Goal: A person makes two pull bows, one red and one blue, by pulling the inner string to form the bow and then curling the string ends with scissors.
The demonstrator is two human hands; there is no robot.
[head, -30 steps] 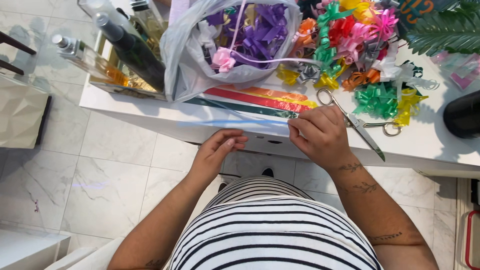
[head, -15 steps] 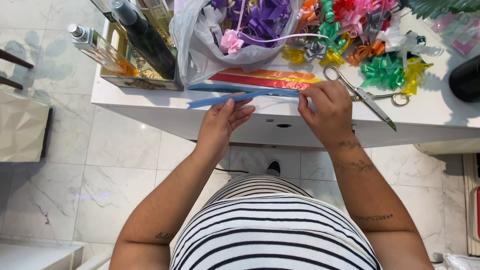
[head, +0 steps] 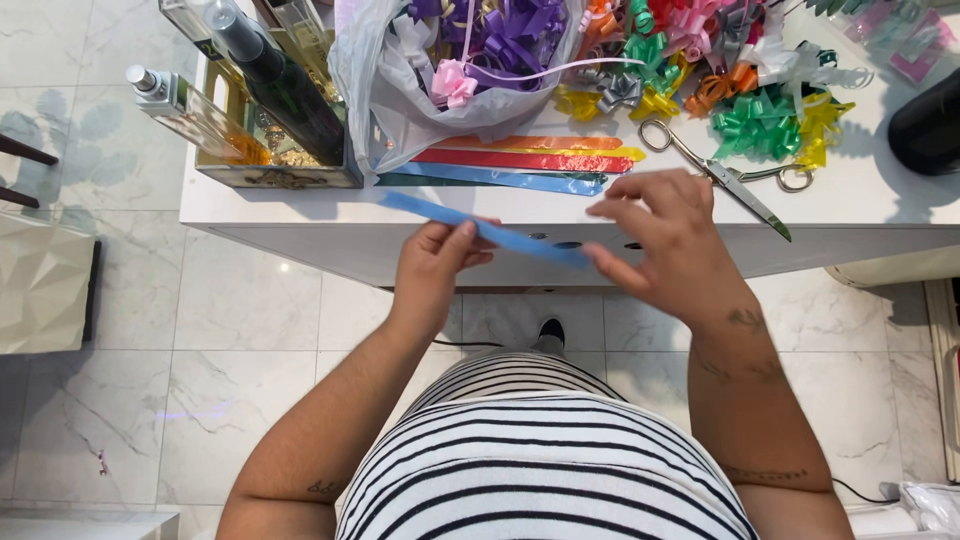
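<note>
White table (head: 250, 205) over marble floor. Blue ribbon strip (head: 480, 228) lifted near its edge, pinched by left hand (head: 430, 270) and right hand (head: 665, 240). Probably shaping step; next needs careful folding.

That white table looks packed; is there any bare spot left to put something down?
Yes: the front strip of the table, between the tray of bottles and the edge, and the patch right of the scissors, before the black object. The back is crowded with the bag of bows and loose bows; flat ribbons fill the middle.
</note>
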